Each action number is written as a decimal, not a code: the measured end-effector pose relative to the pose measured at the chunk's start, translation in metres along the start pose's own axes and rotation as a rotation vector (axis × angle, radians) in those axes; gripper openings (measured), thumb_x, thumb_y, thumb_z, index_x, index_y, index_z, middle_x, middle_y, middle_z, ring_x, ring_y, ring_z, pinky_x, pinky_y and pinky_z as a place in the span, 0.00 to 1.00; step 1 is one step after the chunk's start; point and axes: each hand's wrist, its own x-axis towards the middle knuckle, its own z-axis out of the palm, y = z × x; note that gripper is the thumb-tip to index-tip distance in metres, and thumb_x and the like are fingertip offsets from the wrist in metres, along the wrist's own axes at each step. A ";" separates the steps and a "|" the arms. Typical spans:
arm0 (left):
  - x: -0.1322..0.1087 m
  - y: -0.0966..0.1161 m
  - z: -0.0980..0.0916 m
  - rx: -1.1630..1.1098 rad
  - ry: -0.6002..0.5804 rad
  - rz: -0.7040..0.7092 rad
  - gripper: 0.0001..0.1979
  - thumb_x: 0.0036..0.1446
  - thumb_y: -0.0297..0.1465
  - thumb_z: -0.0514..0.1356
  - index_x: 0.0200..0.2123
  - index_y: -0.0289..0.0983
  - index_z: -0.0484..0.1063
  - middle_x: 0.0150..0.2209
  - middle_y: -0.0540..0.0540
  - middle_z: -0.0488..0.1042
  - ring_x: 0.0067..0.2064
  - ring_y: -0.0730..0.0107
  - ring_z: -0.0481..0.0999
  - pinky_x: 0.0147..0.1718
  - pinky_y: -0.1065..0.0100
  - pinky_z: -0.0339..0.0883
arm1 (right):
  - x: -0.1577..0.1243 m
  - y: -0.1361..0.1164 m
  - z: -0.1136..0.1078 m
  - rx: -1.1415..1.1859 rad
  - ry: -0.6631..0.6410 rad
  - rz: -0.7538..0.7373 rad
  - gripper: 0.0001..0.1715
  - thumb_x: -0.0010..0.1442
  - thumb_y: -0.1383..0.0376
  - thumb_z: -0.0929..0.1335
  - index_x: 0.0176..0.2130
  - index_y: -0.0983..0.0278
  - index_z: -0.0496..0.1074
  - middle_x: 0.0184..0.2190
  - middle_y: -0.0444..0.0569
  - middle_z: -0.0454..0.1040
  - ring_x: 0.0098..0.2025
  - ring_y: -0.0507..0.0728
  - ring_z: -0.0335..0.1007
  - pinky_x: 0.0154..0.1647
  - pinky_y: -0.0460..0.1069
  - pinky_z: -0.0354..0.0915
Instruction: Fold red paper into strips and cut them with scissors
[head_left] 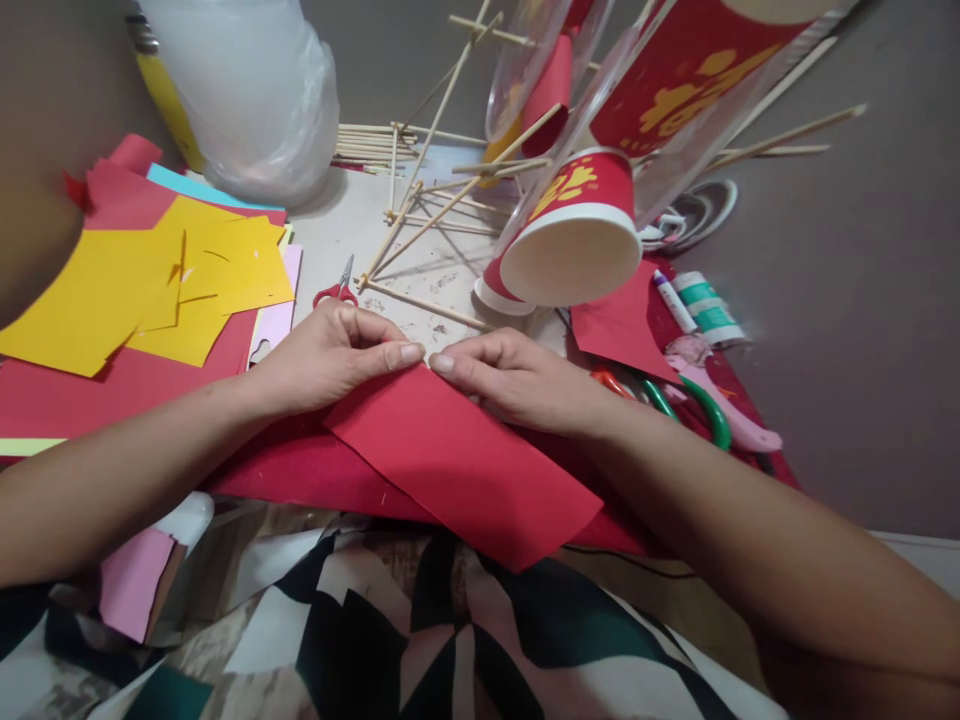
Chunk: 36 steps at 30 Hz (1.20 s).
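A rectangular sheet of red paper hangs slantwise over the near edge of the table, held at its far edge. My left hand pinches that edge between thumb and curled fingers. Close beside it, my right hand grips the same edge, the two thumb tips almost meeting. Just beyond my left hand lie small scissors with red handles, blades pointing away. A frame of thin wooden sticks stands past both hands, with red and white paper cups in clear plastic at its right.
Yellow paper pieces lie on red sheets at the left, near a white plastic bag. At the right are a glue stick, a green-and-white roll, a pink-handled tool and green handles. A grey wall bounds the right side.
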 end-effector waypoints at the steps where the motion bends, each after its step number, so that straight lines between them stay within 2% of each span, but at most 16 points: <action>1: 0.000 0.000 0.000 -0.011 -0.003 0.002 0.15 0.53 0.43 0.70 0.29 0.36 0.82 0.29 0.48 0.81 0.29 0.73 0.74 0.29 0.73 0.69 | 0.000 0.001 0.001 0.012 0.003 -0.013 0.31 0.63 0.44 0.69 0.22 0.62 0.60 0.19 0.37 0.54 0.21 0.46 0.44 0.19 0.45 0.46; 9: -0.003 -0.001 0.002 -0.012 0.016 0.002 0.15 0.53 0.43 0.69 0.29 0.36 0.81 0.29 0.48 0.81 0.29 0.71 0.75 0.28 0.72 0.69 | 0.000 -0.001 0.004 -0.089 0.054 -0.069 0.31 0.63 0.47 0.70 0.21 0.62 0.59 0.20 0.38 0.52 0.24 0.47 0.46 0.22 0.46 0.47; 15: 0.002 -0.003 0.003 -0.041 -0.029 -0.129 0.18 0.49 0.44 0.71 0.23 0.35 0.76 0.21 0.50 0.73 0.22 0.76 0.68 0.20 0.74 0.59 | 0.000 0.007 0.007 -0.199 0.145 -0.159 0.24 0.66 0.57 0.67 0.22 0.62 0.60 0.21 0.40 0.53 0.26 0.49 0.48 0.25 0.47 0.49; 20: 0.004 -0.002 0.007 -0.145 -0.036 -0.181 0.18 0.44 0.41 0.75 0.21 0.35 0.74 0.21 0.51 0.73 0.22 0.78 0.66 0.20 0.75 0.58 | -0.001 0.009 0.009 -0.263 0.176 -0.237 0.22 0.65 0.62 0.66 0.21 0.63 0.61 0.20 0.39 0.54 0.25 0.48 0.48 0.26 0.47 0.49; 23: 0.004 -0.001 0.007 -0.111 -0.037 -0.161 0.17 0.44 0.42 0.75 0.22 0.35 0.76 0.22 0.50 0.74 0.22 0.77 0.66 0.20 0.74 0.57 | -0.001 0.008 0.009 -0.205 0.156 -0.176 0.23 0.64 0.59 0.68 0.21 0.63 0.62 0.20 0.39 0.54 0.24 0.48 0.48 0.26 0.47 0.50; 27: 0.003 -0.001 0.006 -0.061 -0.021 -0.065 0.18 0.47 0.42 0.74 0.23 0.34 0.76 0.21 0.51 0.71 0.22 0.78 0.64 0.20 0.75 0.56 | -0.001 0.006 0.009 -0.131 0.145 -0.088 0.22 0.63 0.55 0.70 0.23 0.64 0.65 0.21 0.40 0.57 0.26 0.49 0.51 0.27 0.47 0.52; 30: 0.003 -0.004 0.005 -0.044 -0.008 -0.035 0.19 0.50 0.43 0.72 0.22 0.34 0.74 0.20 0.52 0.70 0.22 0.78 0.65 0.21 0.75 0.58 | -0.001 0.006 0.009 -0.127 0.169 -0.096 0.22 0.63 0.56 0.69 0.23 0.64 0.66 0.22 0.40 0.58 0.26 0.49 0.52 0.27 0.47 0.52; 36: 0.005 -0.007 0.004 -0.169 -0.019 -0.080 0.22 0.54 0.50 0.68 0.27 0.35 0.77 0.26 0.48 0.78 0.26 0.71 0.75 0.26 0.73 0.68 | -0.001 0.008 0.010 -0.145 0.196 -0.108 0.20 0.63 0.60 0.67 0.22 0.64 0.65 0.21 0.40 0.58 0.25 0.49 0.51 0.27 0.47 0.51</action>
